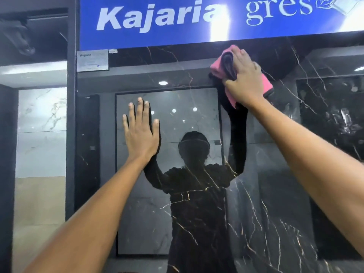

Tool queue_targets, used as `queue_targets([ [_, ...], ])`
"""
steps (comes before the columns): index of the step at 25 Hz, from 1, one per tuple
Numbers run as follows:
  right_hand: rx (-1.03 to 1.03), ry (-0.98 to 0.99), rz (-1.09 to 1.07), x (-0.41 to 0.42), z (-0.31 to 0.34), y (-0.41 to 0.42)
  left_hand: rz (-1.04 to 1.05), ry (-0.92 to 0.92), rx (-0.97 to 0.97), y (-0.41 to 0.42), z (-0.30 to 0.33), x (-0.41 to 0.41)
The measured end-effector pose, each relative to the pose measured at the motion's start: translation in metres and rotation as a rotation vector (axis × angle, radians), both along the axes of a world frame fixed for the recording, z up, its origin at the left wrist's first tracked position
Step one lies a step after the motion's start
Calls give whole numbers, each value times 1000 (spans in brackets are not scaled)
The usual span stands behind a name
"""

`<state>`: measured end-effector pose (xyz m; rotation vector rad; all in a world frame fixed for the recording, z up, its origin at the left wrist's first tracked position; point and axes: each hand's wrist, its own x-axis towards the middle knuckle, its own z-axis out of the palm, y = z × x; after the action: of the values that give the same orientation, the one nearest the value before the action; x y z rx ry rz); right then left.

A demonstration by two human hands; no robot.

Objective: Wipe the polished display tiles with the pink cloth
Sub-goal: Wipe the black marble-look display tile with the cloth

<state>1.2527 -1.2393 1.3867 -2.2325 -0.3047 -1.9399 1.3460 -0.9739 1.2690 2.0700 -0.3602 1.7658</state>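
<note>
A tall polished black display tile (266, 194) with thin gold veins fills the view in front of me and mirrors the room and a person's dark outline. My right hand (244, 79) presses a folded pink cloth (216, 68) with a dark grey inner side flat against the tile's upper part, just under the blue sign. My left hand (140, 133) lies flat on the tile lower and to the left, fingers spread and pointing up, holding nothing.
A blue sign board (177, 22) with white lettering runs across the top. A white paper label (92, 60) is stuck at the tile's top left corner. A dark vertical frame post (71, 115) borders the tile on the left, with a pale marble tile (41, 134) beyond it.
</note>
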Motion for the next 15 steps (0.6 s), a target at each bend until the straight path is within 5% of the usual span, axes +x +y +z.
queue_targets([
  [2,-58,71,-22,13,-47,18,-100,-34,26,14,-13,-4],
  [5,-776,197,27,26,-146,50,-107,-83,-39,52,-59,-3],
  [7,-1004,174,-40,25,-142,38,-61,-36,-133,74,-79,2],
  [12,-130,41,-109,23,-24,71,51,54,-58,94,-88,18],
  [15,-405,98,-7,44,-70,131,27,31,-58,96,-91,21],
])
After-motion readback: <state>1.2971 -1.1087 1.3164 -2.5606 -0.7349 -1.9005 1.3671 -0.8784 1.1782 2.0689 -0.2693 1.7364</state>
